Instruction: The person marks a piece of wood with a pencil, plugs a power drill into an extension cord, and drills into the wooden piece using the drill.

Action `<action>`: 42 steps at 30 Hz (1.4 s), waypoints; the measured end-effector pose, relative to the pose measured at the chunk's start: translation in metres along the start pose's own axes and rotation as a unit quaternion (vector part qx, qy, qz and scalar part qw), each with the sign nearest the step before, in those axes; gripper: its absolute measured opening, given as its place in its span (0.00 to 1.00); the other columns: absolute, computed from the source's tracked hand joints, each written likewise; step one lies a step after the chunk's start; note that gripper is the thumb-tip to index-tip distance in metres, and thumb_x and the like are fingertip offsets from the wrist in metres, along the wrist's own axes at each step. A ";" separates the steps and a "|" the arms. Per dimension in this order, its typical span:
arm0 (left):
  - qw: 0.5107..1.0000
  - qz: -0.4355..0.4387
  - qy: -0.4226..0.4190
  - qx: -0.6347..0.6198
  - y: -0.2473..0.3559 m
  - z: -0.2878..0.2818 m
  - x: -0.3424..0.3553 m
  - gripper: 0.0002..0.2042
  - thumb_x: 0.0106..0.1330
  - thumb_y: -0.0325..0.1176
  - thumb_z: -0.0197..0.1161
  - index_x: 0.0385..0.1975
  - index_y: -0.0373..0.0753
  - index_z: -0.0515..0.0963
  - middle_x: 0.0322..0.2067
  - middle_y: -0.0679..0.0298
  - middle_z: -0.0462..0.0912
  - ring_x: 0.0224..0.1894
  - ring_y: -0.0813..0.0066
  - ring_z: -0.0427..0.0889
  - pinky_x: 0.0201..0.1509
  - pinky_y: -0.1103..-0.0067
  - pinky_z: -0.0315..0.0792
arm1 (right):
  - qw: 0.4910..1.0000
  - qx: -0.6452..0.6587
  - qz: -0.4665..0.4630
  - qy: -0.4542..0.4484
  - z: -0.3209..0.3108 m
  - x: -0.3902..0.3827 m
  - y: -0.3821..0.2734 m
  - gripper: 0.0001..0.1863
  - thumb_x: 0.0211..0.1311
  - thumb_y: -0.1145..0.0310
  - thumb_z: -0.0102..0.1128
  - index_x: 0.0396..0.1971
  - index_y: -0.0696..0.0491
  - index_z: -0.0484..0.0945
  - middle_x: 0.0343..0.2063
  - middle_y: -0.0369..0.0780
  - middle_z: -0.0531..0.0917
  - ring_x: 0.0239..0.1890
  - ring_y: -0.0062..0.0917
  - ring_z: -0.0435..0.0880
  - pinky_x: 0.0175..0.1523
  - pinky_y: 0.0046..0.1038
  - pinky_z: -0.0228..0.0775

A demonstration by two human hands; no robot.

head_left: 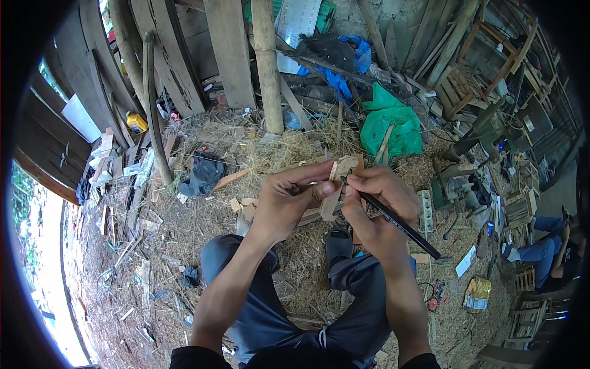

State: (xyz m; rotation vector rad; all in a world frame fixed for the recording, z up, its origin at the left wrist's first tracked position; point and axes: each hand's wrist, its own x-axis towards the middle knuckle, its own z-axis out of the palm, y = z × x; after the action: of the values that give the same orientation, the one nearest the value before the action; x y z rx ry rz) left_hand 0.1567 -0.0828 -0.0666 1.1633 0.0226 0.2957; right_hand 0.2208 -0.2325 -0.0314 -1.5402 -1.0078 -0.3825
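My left hand (284, 203) pinches a small, pale piece of wood (332, 198) between thumb and fingers. The piece is narrow, with a rounded, shaped upper end, and is held up in front of my knees. In my right hand (386, 206) is a long black pencil (401, 226), slanting down to the right. Its tip end lies close against the wood near the upper part; whether it touches I cannot tell. Both hands are nearly side by side, and the fingers cover part of the wood.
Wood shavings and offcuts (249, 206) litter the ground. A green plastic bag (396, 126) lies ahead, with a dark plastic bag (203, 173) at left. A white power strip (425, 211) and a vise-like machine (470, 184) are at right. Another person (547, 249) sits at far right.
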 end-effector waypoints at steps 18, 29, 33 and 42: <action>1.000 -0.008 0.002 0.021 0.002 0.001 0.000 0.18 0.59 0.26 0.65 0.50 0.33 0.76 0.42 0.59 0.82 0.43 0.77 0.81 0.46 0.80 0.79 | 1.000 0.000 -0.012 0.002 0.001 0.000 0.004 0.09 0.43 0.83 0.64 0.26 0.60 0.75 0.26 0.43 0.80 0.26 0.26 0.82 0.28 0.22 0.73; 0.999 0.005 0.001 0.054 0.000 -0.001 0.001 0.19 0.62 0.23 0.61 0.54 0.30 0.71 0.45 0.52 0.81 0.44 0.68 0.82 0.45 0.74 0.81 | 0.998 0.054 -0.001 0.015 0.000 -0.002 0.004 0.08 0.43 0.84 0.63 0.26 0.61 0.75 0.26 0.43 0.80 0.26 0.25 0.82 0.30 0.21 0.72; 1.000 0.007 0.005 0.019 0.001 0.000 0.001 0.19 0.64 0.25 0.59 0.55 0.30 0.70 0.46 0.52 0.80 0.45 0.68 0.82 0.45 0.73 0.81 | 0.999 0.036 0.024 -0.001 -0.001 -0.001 -0.001 0.08 0.44 0.84 0.63 0.27 0.60 0.76 0.26 0.43 0.81 0.26 0.25 0.82 0.30 0.21 0.72; 0.997 0.008 -0.076 0.005 0.006 -0.007 -0.001 0.22 0.65 0.18 0.51 0.60 0.27 0.62 0.54 0.49 0.73 0.52 0.67 0.78 0.53 0.75 0.76 | 0.999 0.034 0.019 -0.006 -0.001 -0.002 0.003 0.08 0.44 0.83 0.64 0.28 0.60 0.77 0.26 0.42 0.81 0.26 0.25 0.82 0.29 0.22 0.72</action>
State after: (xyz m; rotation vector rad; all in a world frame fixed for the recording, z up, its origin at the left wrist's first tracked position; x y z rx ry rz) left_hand 0.1531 -0.0748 -0.0637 1.1928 -0.1192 0.2214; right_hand 0.2217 -0.2343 -0.0345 -1.4999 -0.9907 -0.3093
